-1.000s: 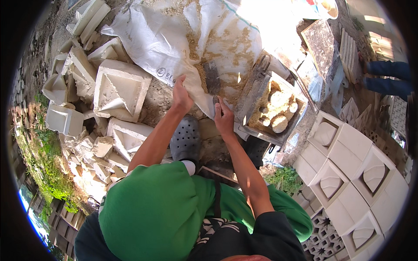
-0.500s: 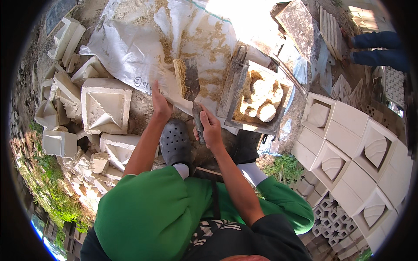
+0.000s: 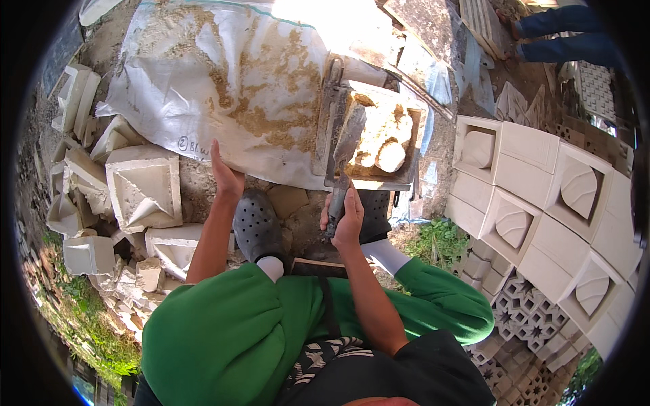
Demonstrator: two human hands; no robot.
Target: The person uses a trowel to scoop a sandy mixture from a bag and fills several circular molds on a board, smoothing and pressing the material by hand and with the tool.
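My right hand (image 3: 347,220) is wrapped round the handle of a trowel (image 3: 349,139). The trowel's grey blade points away from me, at the left side of a dark-rimmed box mould (image 3: 379,184). Lumpy tan, sand-like material (image 3: 401,128) fills part of that mould, brightly lit by sun. My left hand (image 3: 227,177) holds nothing; its fingers stretch forward over the near edge of a white woven sheet (image 3: 162,88). Patches of the same tan material are spread on the sheet.
Cast blocks with recessed faces (image 3: 143,188) are piled at left, with broken pieces nearer me. Pale patterned blocks (image 3: 518,220) stand in rows at right, above lattice blocks (image 3: 531,311). Another person's blue-trousered legs (image 3: 562,37) show at far right. Dark clogs (image 3: 257,227) are on my feet.
The trowel has gone from above the sheet rightward to the mould, and the tan clump on its blade no longer shows. My left hand stays open near the sheet's edge. The view has shifted.
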